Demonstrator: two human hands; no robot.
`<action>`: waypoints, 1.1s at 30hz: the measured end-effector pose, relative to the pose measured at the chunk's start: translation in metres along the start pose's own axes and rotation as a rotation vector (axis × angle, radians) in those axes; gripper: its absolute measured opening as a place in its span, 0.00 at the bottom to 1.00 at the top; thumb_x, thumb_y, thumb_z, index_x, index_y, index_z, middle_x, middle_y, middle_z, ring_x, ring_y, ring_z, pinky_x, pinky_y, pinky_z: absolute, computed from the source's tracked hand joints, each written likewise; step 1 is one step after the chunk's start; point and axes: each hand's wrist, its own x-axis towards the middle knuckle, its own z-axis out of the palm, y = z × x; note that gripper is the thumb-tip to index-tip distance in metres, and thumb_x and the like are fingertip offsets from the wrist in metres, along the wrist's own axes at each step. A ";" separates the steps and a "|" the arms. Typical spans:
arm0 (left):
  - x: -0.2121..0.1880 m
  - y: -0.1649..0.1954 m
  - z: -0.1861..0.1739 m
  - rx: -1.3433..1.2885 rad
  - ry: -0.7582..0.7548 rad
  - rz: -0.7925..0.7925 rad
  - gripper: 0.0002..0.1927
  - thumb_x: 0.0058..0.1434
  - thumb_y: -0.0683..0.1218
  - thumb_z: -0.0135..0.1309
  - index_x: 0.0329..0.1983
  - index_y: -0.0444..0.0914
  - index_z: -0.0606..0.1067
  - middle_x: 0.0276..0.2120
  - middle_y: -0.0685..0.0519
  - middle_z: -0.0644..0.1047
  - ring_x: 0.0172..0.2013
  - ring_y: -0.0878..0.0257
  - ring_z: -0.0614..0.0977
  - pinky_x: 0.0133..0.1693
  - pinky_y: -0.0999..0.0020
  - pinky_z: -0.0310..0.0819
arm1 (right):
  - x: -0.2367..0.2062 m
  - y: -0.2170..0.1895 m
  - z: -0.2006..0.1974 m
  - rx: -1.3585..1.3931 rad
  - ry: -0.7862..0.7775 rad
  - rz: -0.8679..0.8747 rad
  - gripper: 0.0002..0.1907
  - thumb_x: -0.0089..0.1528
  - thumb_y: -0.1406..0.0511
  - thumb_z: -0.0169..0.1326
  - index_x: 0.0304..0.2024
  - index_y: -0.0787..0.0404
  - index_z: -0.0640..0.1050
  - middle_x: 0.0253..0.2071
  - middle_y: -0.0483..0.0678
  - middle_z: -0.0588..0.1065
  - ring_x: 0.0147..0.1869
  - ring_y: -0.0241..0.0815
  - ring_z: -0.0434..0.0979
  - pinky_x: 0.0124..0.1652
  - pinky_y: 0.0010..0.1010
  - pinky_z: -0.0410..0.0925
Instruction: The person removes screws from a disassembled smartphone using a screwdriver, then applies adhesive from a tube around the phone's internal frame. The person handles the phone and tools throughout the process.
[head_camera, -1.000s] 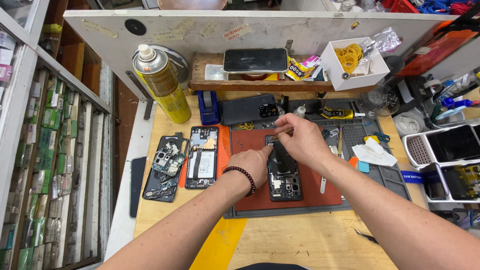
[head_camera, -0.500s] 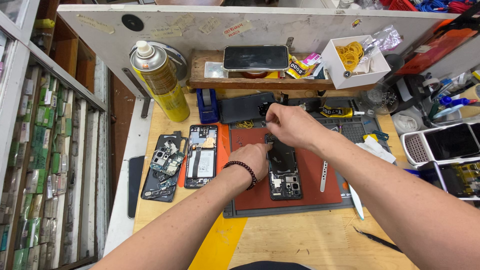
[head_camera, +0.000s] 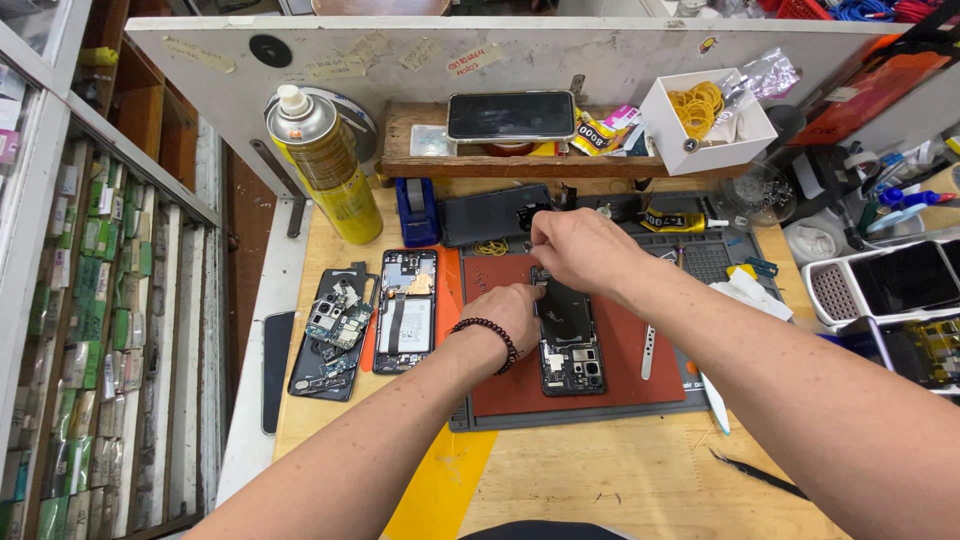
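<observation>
Cluttered wooden counter (head_camera: 600, 480), red work mat (head_camera: 610, 370) near its front edge. On the mat, one opened phone (head_camera: 568, 345), long axis running front to back, camera end toward the front edge. Left hand (head_camera: 515, 312) pressed on its left side, fingers curled; right hand (head_camera: 580, 250) pinching at its far end (what is pinched, cannot tell). Two more stripped phones (head_camera: 372, 315) left of the mat. Yellow spray can (head_camera: 325, 165) at the back left corner.

A phone repair workshop: opened phones (head_camera: 405, 310) on a red work mat (head_camera: 620, 370), tweezers (head_camera: 757, 474), parts drawers (head_camera: 95, 330).
</observation>
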 end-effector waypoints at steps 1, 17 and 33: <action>0.000 0.001 0.000 0.010 -0.001 0.005 0.27 0.62 0.42 0.50 0.66 0.47 0.72 0.51 0.41 0.80 0.53 0.48 0.81 0.56 0.55 0.74 | -0.001 0.000 0.000 0.042 0.029 -0.005 0.10 0.62 0.62 0.55 0.42 0.60 0.78 0.38 0.55 0.81 0.47 0.57 0.81 0.47 0.46 0.72; -0.007 0.006 -0.002 0.011 -0.036 -0.068 0.31 0.62 0.41 0.48 0.70 0.50 0.68 0.52 0.42 0.80 0.53 0.49 0.82 0.56 0.55 0.75 | 0.002 -0.010 0.007 0.143 0.089 0.116 0.12 0.59 0.64 0.54 0.45 0.56 0.79 0.40 0.52 0.82 0.48 0.56 0.82 0.48 0.47 0.73; -0.006 0.006 -0.001 0.011 -0.034 -0.061 0.31 0.62 0.41 0.49 0.70 0.51 0.69 0.52 0.43 0.80 0.53 0.49 0.81 0.56 0.55 0.75 | -0.004 0.011 0.026 0.261 0.176 -0.006 0.14 0.60 0.67 0.59 0.49 0.61 0.76 0.40 0.54 0.82 0.47 0.54 0.82 0.46 0.42 0.73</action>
